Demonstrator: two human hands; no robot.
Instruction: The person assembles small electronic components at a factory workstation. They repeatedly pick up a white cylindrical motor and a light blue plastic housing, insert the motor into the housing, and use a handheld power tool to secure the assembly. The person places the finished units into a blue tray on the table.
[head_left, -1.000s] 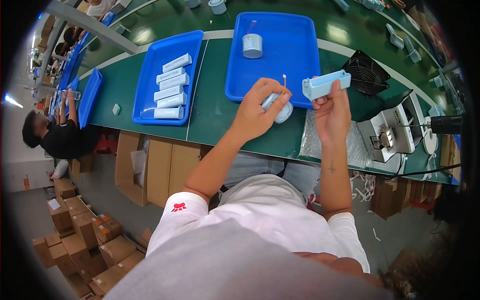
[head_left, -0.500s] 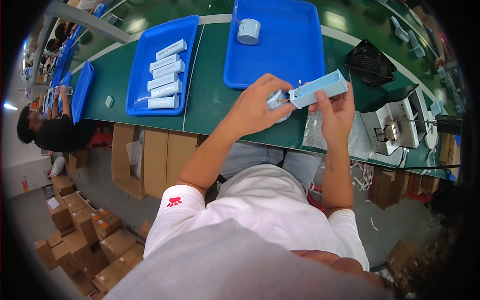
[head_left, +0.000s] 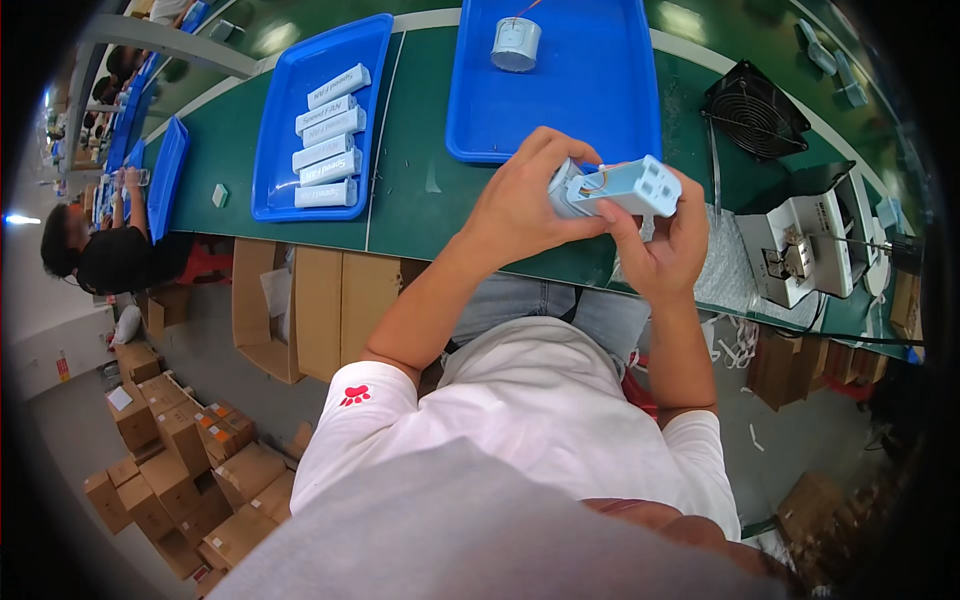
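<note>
My left hand [head_left: 520, 205] is closed around a light-blue round housing [head_left: 562, 190], its fingers hiding much of it. Gripped in my right hand [head_left: 668, 245] is a light-blue hollow handle [head_left: 640, 185], its end with square openings turned up and to the right. The handle's other end meets the housing; whether they are joined I cannot tell. Thin orange and dark wires [head_left: 598, 184] show in the handle's open side. Both parts are held above the table's near edge, in front of a blue tray [head_left: 600, 90] with a white-blue cylindrical part [head_left: 515, 45] in it.
Several light-blue printed handles [head_left: 328, 158] lie in a second blue tray [head_left: 268, 150] at left. On the right are a black fan [head_left: 757, 112], a white boxy device [head_left: 785, 265], a black-bodied driver [head_left: 905, 248] and bubble wrap [head_left: 728, 255]. Cardboard boxes [head_left: 330, 310] stand below; a co-worker [head_left: 120, 245] sits far left.
The handle has swung round, so its far end now points more toward me, and it has come closer to the housing. The loose wire plug no longer shows. My view has shifted slightly.
</note>
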